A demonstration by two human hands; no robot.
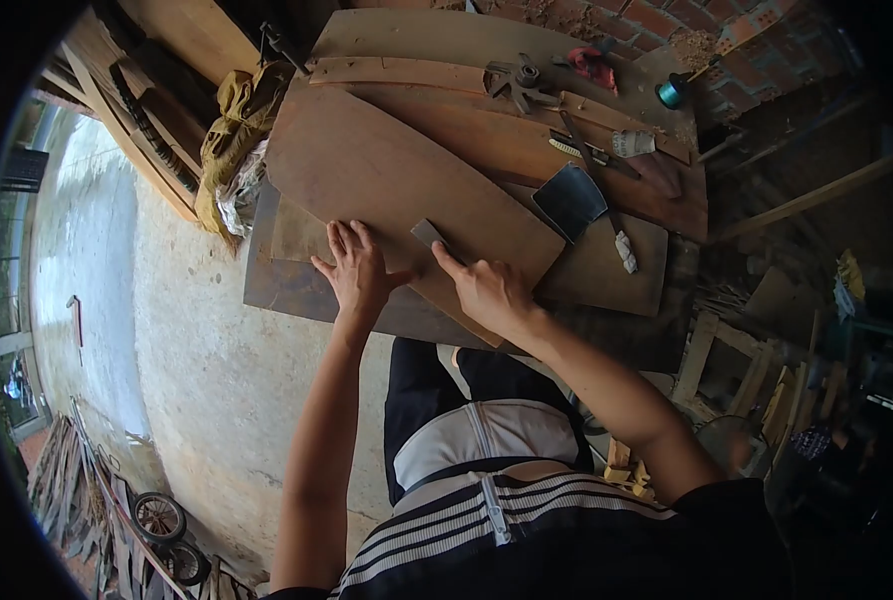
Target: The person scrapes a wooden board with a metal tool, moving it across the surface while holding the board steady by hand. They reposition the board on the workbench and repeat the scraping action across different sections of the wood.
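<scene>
A wide brown panel (386, 150) with a smooth face lies slantwise on the work table. My left hand (356, 275) rests flat on its near edge, fingers spread, holding nothing. To the right of it, my right hand (493, 297) is closed on a small flat grey scraper-like plate (427, 234), the index finger stretched along it. The plate lies against the panel's face; its lower part is hidden by the fingers. Beyond the panel's right end are a dark square sheet (570, 202) and a thin tool with a white wrapped end (625, 252).
Curved wooden strips (396, 72), a spoked metal piece (526, 85), a red cloth (594, 68), a brush (566, 148) and a teal spool (671, 92) lie toward the back. A yellow sack (231, 140) hangs at the left. Wood scraps (631, 470) are piled below right.
</scene>
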